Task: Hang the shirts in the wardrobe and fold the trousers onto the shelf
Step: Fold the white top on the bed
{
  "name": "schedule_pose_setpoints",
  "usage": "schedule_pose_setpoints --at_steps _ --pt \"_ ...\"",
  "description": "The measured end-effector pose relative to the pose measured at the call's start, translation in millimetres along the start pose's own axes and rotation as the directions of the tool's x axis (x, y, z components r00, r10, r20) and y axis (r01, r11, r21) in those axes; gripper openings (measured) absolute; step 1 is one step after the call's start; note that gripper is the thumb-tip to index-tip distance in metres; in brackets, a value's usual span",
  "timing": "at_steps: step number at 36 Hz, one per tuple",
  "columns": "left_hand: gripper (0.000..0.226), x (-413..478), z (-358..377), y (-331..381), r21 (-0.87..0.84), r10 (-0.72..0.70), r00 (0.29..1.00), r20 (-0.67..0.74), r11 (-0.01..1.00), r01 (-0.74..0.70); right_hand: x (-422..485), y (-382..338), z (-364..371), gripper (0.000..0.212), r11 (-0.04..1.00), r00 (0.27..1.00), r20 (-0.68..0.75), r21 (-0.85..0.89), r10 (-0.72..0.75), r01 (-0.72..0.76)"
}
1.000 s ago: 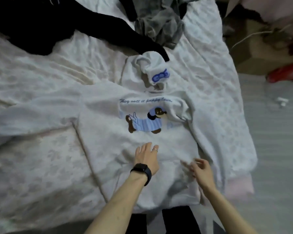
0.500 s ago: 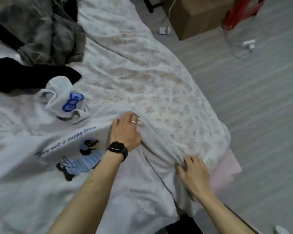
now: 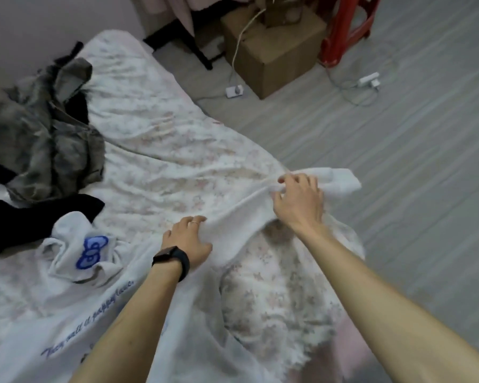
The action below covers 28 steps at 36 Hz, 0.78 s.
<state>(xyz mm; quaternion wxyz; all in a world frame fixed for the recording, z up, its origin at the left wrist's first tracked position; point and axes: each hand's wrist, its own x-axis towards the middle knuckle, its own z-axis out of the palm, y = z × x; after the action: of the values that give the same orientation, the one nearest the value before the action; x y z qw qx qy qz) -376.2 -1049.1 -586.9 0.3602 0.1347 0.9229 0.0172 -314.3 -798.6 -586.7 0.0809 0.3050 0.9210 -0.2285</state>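
White shirt [image 3: 67, 305] lies spread on the bed [image 3: 177, 134], left hand [image 3: 186, 239] pressing flat on it while the right hand [image 3: 299, 203] grips its sleeve [image 3: 241, 217] at the bed's edge, cuff [image 3: 340, 181] overhanging open floor [image 3: 398, 161].

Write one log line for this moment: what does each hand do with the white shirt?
left hand: presses white shirt flat on bed | right hand: pinches sleeve, stretched toward bed edge | stage: shirt not yet hung
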Motion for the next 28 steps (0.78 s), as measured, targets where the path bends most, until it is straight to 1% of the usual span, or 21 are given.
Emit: schedule_pose_setpoints --at_steps 2,4,6,8,9,10,11,12,13,14,15,17,18,20,21,22,23,24,25,27,28 --pt "0.063 6.1 -0.3 8.6 -0.072 -0.015 1.000 0.025 0.997 0.017 -17.3 14.6 18.5 0.033 0.983 0.976 0.170 0.101 0.136 -0.154" --pt "0.054 14.2 -2.1 17.7 -0.076 -0.027 0.998 0.057 0.997 0.031 -31.9 26.0 33.1 0.033 0.913 0.910 0.323 0.222 0.262 -0.342" --pt "0.055 26.3 -3.9 25.2 -0.108 -0.048 0.996 0.075 0.993 0.056 -33.5 37.4 49.9 0.047 0.778 0.815 0.465 0.342 0.347 -0.526" --pt "0.069 42.4 -6.0 30.8 -0.175 -0.076 0.996 0.051 0.981 0.084 -21.6 46.5 62.4 0.073 0.595 0.741 0.524 0.458 0.420 -0.661" --pt "0.071 52.6 -6.6 34.3 -0.205 -0.090 0.995 0.036 0.974 0.095 -10.5 51.8 70.3 0.084 0.513 0.718 0.524 0.505 0.457 -0.695" --pt "0.066 62.6 -6.7 37.9 -0.213 -0.093 0.995 0.040 0.972 0.100 1.7 55.8 76.1 0.093 0.445 0.700 0.525 0.540 0.484 -0.714" --pt "0.054 69.4 -8.6 43.5 -0.173 -0.090 0.994 0.060 0.980 0.099 13.3 57.1 79.1 0.097 0.385 0.680 0.533 0.565 0.504 -0.729" --pt "0.041 74.6 -10.4 49.4 -0.097 -0.075 0.995 0.059 0.992 0.080 23.4 56.4 79.6 0.097 0.324 0.662 0.544 0.591 0.516 -0.739" --pt "0.033 80.9 -10.6 55.4 -0.026 -0.046 0.998 0.038 0.999 0.047 32.8 56.0 80.0 0.095 0.258 0.647 0.557 0.620 0.521 -0.741" --pt "0.032 86.8 -10.6 62.0 0.016 -0.009 1.000 0.021 1.000 0.009 41.3 57.1 82.7 0.094 0.199 0.628 0.568 0.637 0.532 -0.745" --pt "0.037 92.8 -10.0 69.5 0.010 0.024 0.999 0.023 1.000 -0.024 48.9 60.2 87.4 0.095 0.153 0.605 0.575 0.643 0.551 -0.751" --pt "0.049 106.8 -8.2 83.4 -0.051 0.060 0.996 0.062 0.997 -0.057 59.9 65.5 95.2 0.090 0.089 0.568 0.599 0.640 0.565 -0.763" --pt "0.054 115.6 -7.7 91.1 -0.039 0.071 0.993 0.091 0.997 -0.068 65.2 71.0 100.6 0.084 0.066 0.559 0.613 0.638 0.559 -0.767" --pt "0.057 129.3 -10.5 103.9 0.055 0.080 0.986 0.143 0.995 -0.089 74.7 81.2 106.9 0.069 0.025 0.555 0.640 0.643 0.532 -0.765" --pt "0.053 135.9 -13.0 109.0 0.087 0.083 0.984 0.158 0.991 -0.097 80.3 86.6 107.6 0.059 0.007 0.560 0.640 0.656 0.526 -0.755" --pt "0.045 140.2 -17.6 112.1 0.109 0.093 0.983 0.158 0.988 -0.111 84.9 89.9 106.7 0.048 -0.007 0.571 0.627 0.677 0.530 -0.736" --pt "0.034 145.6 -22.1 115.6 0.110 0.123 0.985 0.122 0.985 -0.136 91.2 93.2 103.2 0.041 -0.007 0.587 0.601 0.702 0.543 -0.712" --pt "0.025 149.8 -28.4 116.3 0.078 0.148 0.987 0.054 0.985 -0.152 98.3 94.3 97.6 0.037 0.028 0.618 0.543 0.738 0.568 -0.674" --pt "0.024 151.1 -36.0 114.1 0.022 0.160 0.986 -0.036 0.987 -0.159 104.3 93.7 89.8 0.032 0.092 0.669 0.448 0.788 0.593 -0.609" --pt "0.027 153.7 -49.8 105.7 -0.088 0.118 0.968 -0.221 0.986 -0.140 115.0 90.2 74.2 0.015 0.222 0.779 0.243 0.872 0.578 -0.436" --pt "0.025 155.4 -53.5 98.9 -0.114 0.073 0.958 -0.276 0.987 -0.109 117.7 86.4 65.6 0.011 0.273 0.824 0.166 0.892 0.542 -0.359"
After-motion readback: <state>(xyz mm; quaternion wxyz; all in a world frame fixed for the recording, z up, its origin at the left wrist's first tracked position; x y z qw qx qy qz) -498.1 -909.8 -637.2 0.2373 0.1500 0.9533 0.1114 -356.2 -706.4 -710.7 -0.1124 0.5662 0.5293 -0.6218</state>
